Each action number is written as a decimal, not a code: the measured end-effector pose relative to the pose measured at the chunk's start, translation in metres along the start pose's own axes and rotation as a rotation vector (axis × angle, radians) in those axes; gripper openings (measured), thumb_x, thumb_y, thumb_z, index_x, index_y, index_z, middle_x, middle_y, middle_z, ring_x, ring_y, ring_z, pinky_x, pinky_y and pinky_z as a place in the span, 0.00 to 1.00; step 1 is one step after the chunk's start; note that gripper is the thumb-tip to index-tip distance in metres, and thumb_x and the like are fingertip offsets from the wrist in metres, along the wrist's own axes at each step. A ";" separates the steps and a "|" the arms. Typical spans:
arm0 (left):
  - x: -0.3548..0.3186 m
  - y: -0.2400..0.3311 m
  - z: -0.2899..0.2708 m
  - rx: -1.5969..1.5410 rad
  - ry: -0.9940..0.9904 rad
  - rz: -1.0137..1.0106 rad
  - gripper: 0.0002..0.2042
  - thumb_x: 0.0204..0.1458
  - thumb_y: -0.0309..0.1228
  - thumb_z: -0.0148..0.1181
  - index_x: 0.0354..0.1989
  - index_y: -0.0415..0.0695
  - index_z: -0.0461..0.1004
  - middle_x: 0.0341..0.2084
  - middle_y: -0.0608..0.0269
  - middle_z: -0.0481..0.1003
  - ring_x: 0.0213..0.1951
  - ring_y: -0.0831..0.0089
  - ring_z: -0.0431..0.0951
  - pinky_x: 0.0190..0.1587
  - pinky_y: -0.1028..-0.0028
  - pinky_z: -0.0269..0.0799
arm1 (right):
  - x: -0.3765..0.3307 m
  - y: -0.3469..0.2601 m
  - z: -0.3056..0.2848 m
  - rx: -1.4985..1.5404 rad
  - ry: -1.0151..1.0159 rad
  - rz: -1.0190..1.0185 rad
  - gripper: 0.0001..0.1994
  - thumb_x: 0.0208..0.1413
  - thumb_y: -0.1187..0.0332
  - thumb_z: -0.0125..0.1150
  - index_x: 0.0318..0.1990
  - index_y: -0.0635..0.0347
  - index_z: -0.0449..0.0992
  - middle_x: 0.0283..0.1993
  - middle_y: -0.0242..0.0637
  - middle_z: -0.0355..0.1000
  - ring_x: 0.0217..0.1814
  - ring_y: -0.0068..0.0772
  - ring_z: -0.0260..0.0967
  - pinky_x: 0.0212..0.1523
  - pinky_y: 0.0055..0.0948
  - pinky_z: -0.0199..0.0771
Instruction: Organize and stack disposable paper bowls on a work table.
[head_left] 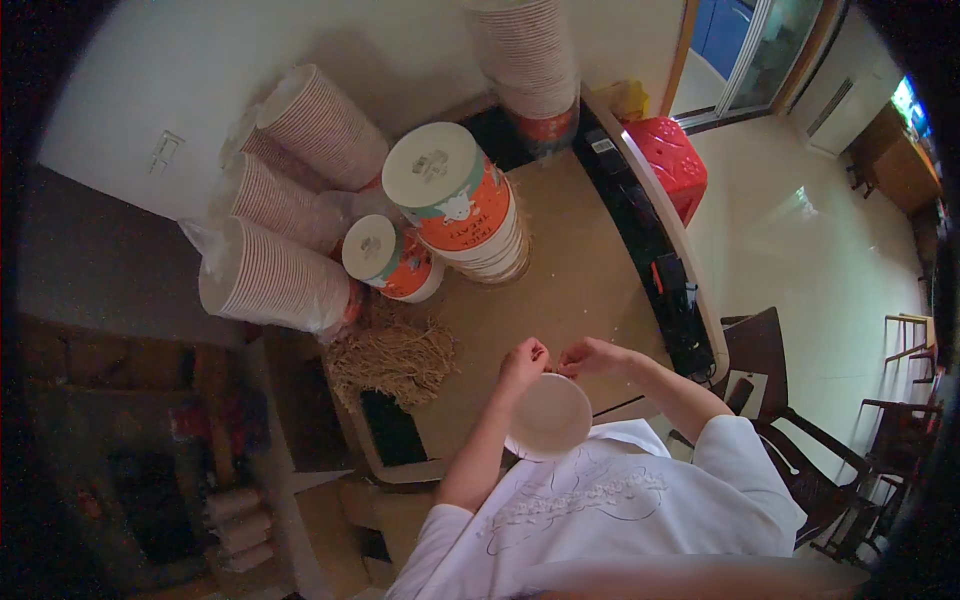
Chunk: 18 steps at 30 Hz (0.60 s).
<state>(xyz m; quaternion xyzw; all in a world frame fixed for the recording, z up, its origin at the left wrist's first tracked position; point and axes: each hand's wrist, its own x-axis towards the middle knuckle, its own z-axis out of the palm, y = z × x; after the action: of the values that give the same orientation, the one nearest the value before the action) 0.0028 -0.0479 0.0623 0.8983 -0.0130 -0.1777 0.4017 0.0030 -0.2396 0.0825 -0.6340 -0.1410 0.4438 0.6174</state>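
A white round paper bucket (550, 416) is in front of my chest at the near table edge, its open mouth facing up. My left hand (523, 362) is closed at the bucket's far rim, fingertips pinched. Just to its right, my right hand (588, 357) also pinches at that rim. Whatever lies between the fingers is too small to make out. A loose pile of brown twisted paper cords (393, 360) lies on the table to the left. Behind it stand an upside-down small orange-and-green printed bucket (412, 272) and a taller stack of larger ones (470, 215).
Tall bagged stacks of paper buckets (275, 272) lean along the wall at the left, with another stack (525, 65) at the back. The brown tabletop (590, 265) has a dark border with a raised rim. A red stool (668, 165) and a dark chair (800, 455) stand at the right.
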 end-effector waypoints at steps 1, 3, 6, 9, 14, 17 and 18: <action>0.000 0.005 -0.003 -0.037 -0.065 -0.030 0.05 0.43 0.29 0.54 0.25 0.41 0.68 0.17 0.64 0.73 0.22 0.75 0.75 0.26 0.75 0.68 | 0.000 0.001 0.000 -0.014 0.004 -0.005 0.06 0.49 0.69 0.51 0.30 0.62 0.72 0.26 0.28 0.69 0.30 0.17 0.64 0.34 0.19 0.64; 0.001 0.009 -0.005 -0.071 -0.134 -0.059 0.05 0.43 0.29 0.53 0.26 0.41 0.68 0.18 0.64 0.73 0.22 0.75 0.75 0.26 0.75 0.69 | -0.001 0.003 0.001 -0.026 0.011 -0.009 0.07 0.49 0.69 0.52 0.31 0.62 0.72 0.26 0.28 0.69 0.30 0.17 0.64 0.34 0.19 0.64; 0.000 0.006 -0.006 -0.097 -0.170 -0.096 0.04 0.43 0.28 0.53 0.26 0.41 0.68 0.17 0.63 0.73 0.23 0.75 0.75 0.26 0.75 0.69 | -0.002 -0.004 0.003 -0.076 0.015 0.040 0.07 0.49 0.69 0.52 0.31 0.62 0.72 0.26 0.29 0.69 0.30 0.18 0.65 0.34 0.19 0.64; 0.001 0.002 -0.006 -0.162 -0.141 -0.067 0.05 0.43 0.27 0.53 0.26 0.40 0.68 0.17 0.62 0.73 0.23 0.75 0.75 0.26 0.76 0.69 | 0.000 0.005 0.002 0.037 0.005 -0.005 0.08 0.49 0.68 0.52 0.33 0.62 0.72 0.28 0.29 0.70 0.31 0.18 0.65 0.36 0.19 0.64; 0.000 0.015 -0.014 -0.138 -0.182 -0.098 0.05 0.43 0.27 0.53 0.25 0.39 0.68 0.19 0.61 0.73 0.24 0.75 0.75 0.26 0.76 0.69 | 0.000 0.002 0.003 0.099 0.039 0.048 0.10 0.50 0.66 0.53 0.36 0.61 0.73 0.31 0.30 0.71 0.33 0.18 0.65 0.38 0.19 0.65; 0.002 0.008 -0.011 -0.104 -0.154 -0.042 0.05 0.42 0.27 0.53 0.24 0.38 0.68 0.19 0.61 0.73 0.24 0.75 0.74 0.26 0.75 0.69 | 0.004 0.003 0.003 0.084 0.036 0.033 0.09 0.49 0.66 0.53 0.35 0.60 0.73 0.31 0.29 0.71 0.34 0.17 0.65 0.38 0.19 0.64; 0.002 0.006 -0.011 -0.103 -0.154 -0.041 0.05 0.42 0.27 0.53 0.24 0.38 0.68 0.19 0.61 0.73 0.24 0.75 0.74 0.26 0.75 0.69 | 0.003 0.003 0.004 0.085 0.037 0.031 0.09 0.49 0.66 0.53 0.35 0.60 0.73 0.31 0.29 0.71 0.34 0.17 0.65 0.38 0.19 0.64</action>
<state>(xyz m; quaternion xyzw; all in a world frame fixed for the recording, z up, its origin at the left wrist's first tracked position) 0.0093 -0.0450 0.0725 0.8603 -0.0162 -0.2549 0.4413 0.0013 -0.2354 0.0793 -0.6175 -0.1008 0.4473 0.6392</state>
